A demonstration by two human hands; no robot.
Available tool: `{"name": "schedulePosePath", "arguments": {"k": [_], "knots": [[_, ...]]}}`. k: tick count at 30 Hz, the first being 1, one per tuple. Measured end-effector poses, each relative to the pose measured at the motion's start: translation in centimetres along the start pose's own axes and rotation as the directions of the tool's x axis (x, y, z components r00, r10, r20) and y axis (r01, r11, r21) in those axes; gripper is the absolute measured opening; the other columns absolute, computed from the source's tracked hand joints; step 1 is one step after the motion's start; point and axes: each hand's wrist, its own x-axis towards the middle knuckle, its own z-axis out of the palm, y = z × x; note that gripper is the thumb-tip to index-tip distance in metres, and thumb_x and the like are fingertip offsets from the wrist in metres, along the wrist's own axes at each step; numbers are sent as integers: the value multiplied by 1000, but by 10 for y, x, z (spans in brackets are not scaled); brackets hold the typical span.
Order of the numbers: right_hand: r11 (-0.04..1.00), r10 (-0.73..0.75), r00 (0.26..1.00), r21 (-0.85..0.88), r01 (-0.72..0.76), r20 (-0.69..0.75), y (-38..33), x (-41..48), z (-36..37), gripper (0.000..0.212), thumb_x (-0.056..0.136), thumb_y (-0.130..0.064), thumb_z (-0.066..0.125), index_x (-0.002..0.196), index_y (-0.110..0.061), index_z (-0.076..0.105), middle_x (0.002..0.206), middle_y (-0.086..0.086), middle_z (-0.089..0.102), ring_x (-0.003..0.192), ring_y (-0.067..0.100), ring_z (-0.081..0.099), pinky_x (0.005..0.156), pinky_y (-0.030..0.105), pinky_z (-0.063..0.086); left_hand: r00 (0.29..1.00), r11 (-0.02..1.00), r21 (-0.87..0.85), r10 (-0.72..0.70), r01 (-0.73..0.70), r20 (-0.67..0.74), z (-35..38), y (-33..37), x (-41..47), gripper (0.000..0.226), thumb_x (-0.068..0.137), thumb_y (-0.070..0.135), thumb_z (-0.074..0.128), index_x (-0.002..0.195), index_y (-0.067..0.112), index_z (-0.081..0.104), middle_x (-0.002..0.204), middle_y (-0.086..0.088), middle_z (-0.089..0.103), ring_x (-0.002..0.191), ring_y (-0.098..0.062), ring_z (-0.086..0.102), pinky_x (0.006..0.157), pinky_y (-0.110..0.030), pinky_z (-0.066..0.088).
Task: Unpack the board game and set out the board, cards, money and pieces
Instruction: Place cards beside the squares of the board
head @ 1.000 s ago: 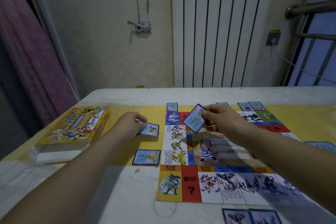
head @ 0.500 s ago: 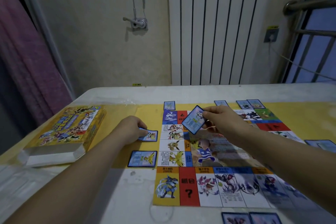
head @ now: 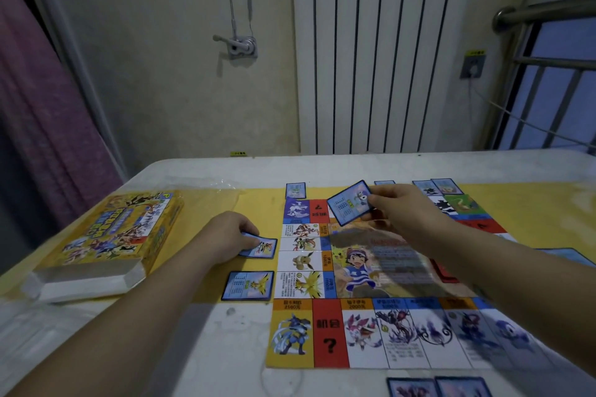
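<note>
The right hand (head: 406, 213) pinches a blue card (head: 350, 203) above the board's (head: 322, 332) far side. The left hand (head: 225, 235) rests on another card (head: 261, 247) beside the board, seemingly gripping it. The yellow box (head: 113, 235) lies left of both.

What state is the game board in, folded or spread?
Spread: the game board lies flat on the table, its edge squares and centre picture face up.

2 cards (head: 413, 389) are cut off by the bottom edge.
</note>
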Motion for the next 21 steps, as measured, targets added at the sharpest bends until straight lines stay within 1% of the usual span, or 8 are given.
{"name": "schedulePosePath", "arguments": {"k": [5, 8, 11, 13, 16, 18, 20, 21], "knots": [[1000, -2, 1000, -11, 1, -26, 1, -1, -6, 16, 97, -7, 47, 88, -16, 57, 82, 7, 63, 73, 18, 61, 80, 37, 53, 999, 1000, 17, 0, 1, -37, 5, -1, 0, 25, 85, 25, 69, 108, 18, 66, 116, -1, 62, 100, -14, 55, 75, -23, 42], [1000, -12, 999, -27, 10, -42, 0, -5, -12, 15, 97, -8, 47, 90, -16, 57, 81, 6, 63, 70, 16, 60, 75, 33, 53, 995, 998, 47, -25, 29, -93, 6, 2, -4, 30, 84, 27, 69, 113, 19, 64, 125, -3, 57, 112, -18, 53, 84, -27, 45], [998, -46, 998, -49, 43, -52, -4, -14, -22, 13, 98, -8, 47, 95, -15, 57, 82, 6, 63, 70, 15, 60, 73, 30, 52, 970, 1000, 14, -16, 20, -242, 3, 14, -16, 25, 88, 26, 64, 113, 21, 64, 124, -3, 55, 106, -20, 54, 81, -32, 46], [990, -92, 995, -110, 87, -43, -7, -22, -31, 15, 97, -8, 48, 104, -12, 61, 82, 5, 64, 67, 13, 58, 68, 27, 52, 947, 997, -34, 54, -68, -315, 0, 31, -29, 21, 92, 23, 60, 112, 20, 64, 120, 0, 58, 98, -18, 56, 77, -30, 44], [975, -141, 990, -173, 141, 14, -12, -39, -44, 22, 96, -7, 50, 115, -3, 62, 82, 5, 63, 63, 11, 53, 60, 21, 49, 927, 951, -169, 194, -258, -322, -3, 70, -57, 16, 94, 22, 56, 106, 20, 65, 104, 5, 64, 78, -3, 57, 65, -20, 41], [967, -162, 985, -190, 172, 65, -16, -56, -52, 20, 95, -7, 52, 112, -4, 63, 81, 6, 63, 59, 9, 52, 55, 19, 47, 933, 855, -392, 251, -339, -258, -1, 99, -81, 11, 95, 23, 54, 96, 22, 64, 91, 6, 66, 60, 6, 56, 54, -12, 40], [941, -178, 976, -267, 206, 125, -18, -76, -61, 15, 95, -11, 53, 105, -14, 64, 82, 2, 65, 57, 2, 56, 53, 15, 45, 941, 741, -584, 307, -331, -143, 3, 125, -107, 10, 95, 26, 53, 95, 25, 63, 86, 8, 68, 55, 5, 56, 54, -13, 42], [922, -184, 971, -317, 224, 152, -18, -86, -66, 14, 95, -13, 53, 102, -19, 64, 83, -1, 67, 57, -1, 58, 53, 13, 45, 938, 711, -631, 338, -311, -81, 7, 136, -119, 9, 94, 27, 54, 98, 26, 62, 82, 9, 69, 57, 3, 57, 56, -16, 43]]}}
